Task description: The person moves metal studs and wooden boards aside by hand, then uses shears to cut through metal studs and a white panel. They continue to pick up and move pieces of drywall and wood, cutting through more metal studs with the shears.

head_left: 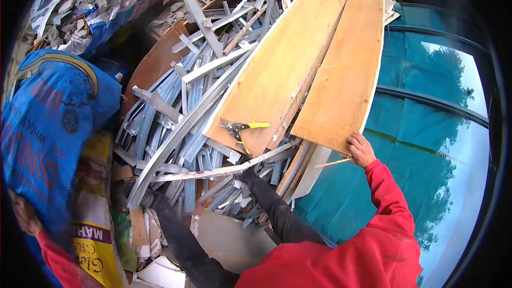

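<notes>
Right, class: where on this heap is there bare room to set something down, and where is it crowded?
Bare: the plywood board above the snips, and the neighbouring board above the right hand. Crowded: the tangled metal strips beside the boards, and the sacks by the left hand.
</notes>
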A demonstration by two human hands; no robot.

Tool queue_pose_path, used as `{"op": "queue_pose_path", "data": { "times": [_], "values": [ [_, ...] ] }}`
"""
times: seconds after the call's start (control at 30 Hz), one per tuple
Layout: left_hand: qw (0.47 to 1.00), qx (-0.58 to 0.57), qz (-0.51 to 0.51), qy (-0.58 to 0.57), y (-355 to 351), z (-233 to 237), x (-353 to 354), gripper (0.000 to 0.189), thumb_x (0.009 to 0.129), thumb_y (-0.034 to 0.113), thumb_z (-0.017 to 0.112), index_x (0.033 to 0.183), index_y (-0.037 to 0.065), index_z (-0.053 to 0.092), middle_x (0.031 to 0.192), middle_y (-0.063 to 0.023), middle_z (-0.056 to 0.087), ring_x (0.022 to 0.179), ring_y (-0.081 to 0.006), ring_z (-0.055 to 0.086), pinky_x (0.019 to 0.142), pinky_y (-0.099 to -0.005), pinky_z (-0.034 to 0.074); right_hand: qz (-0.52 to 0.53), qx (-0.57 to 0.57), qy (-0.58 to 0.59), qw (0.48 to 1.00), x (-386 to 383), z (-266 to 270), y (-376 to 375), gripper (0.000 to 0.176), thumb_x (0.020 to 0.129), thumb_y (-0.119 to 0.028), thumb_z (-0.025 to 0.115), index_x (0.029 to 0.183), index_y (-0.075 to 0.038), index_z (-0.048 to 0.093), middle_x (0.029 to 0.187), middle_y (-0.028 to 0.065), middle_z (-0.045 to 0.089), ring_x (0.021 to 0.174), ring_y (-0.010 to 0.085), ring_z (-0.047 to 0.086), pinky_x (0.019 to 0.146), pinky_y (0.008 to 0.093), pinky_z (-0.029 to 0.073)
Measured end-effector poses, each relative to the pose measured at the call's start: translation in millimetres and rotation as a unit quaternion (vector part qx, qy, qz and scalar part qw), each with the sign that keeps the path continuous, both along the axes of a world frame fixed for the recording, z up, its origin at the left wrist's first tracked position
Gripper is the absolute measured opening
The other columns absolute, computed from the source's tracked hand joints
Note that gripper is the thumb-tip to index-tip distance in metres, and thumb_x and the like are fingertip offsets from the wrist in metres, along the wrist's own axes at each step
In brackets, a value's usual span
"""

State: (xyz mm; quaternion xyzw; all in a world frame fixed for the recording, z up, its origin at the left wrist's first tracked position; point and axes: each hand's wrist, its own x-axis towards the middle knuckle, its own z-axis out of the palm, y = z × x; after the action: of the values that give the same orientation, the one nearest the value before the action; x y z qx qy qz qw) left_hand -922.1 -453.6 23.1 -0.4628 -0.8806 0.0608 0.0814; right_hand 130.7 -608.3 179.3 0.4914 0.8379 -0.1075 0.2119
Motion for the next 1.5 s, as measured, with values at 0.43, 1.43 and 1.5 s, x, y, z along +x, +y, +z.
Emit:
{"op": "queue_pose_path", "data": {
  "times": [0.43,1.43,1.5],
  "values": [
    [0.976,0.081,-0.066,0.193,14.8,32.9,83.5,0.059,0.094,0.054,0.025,0.131,0.016,0.051,0.13,-0.0093,0.054,0.121,-0.0293,0.048,0.101,-0.0398,0.035,-0.086,-0.062,-0.169,0.98,35.3,-54.6,-79.3,0.037,0.075,-0.005,0.052,0.112,-0.005,0.055,0.13,0.0097,0.048,0.131,0.0267,0.037,0.111,0.0452,0.026],
    [0.943,0.1,-0.183,0.26,24.7,67.3,146.3,0.045,0.097,0.032,0.03,0.134,0.014,0.049,0.145,-0.0102,0.038,0.135,-0.029,0.033,0.108,-0.054,0.017,-0.309,-0.024,-0.308,0.9,85.6,-160.3,-103.5,0.064,0.088,-0.041,0.05,0.144,-0.017,0.033,0.154,0.0141,0.016,0.143,0.0309,0.01,0.112,0.0553,0.009],
    [0.942,0.108,-0.185,0.257,26.3,67.4,157.7,0.044,0.097,0.03,0.031,0.134,0.014,0.049,0.146,-0.0102,0.037,0.136,-0.0285,0.031,0.109,-0.0552,0.015,-0.311,0.001,-0.301,0.902,93.9,-161.7,-110.2,0.065,0.086,-0.042,0.051,0.144,-0.017,0.033,0.154,0.0147,0.015,0.143,0.0308,0.008,0.112,0.056,0.007]
  ]
}}
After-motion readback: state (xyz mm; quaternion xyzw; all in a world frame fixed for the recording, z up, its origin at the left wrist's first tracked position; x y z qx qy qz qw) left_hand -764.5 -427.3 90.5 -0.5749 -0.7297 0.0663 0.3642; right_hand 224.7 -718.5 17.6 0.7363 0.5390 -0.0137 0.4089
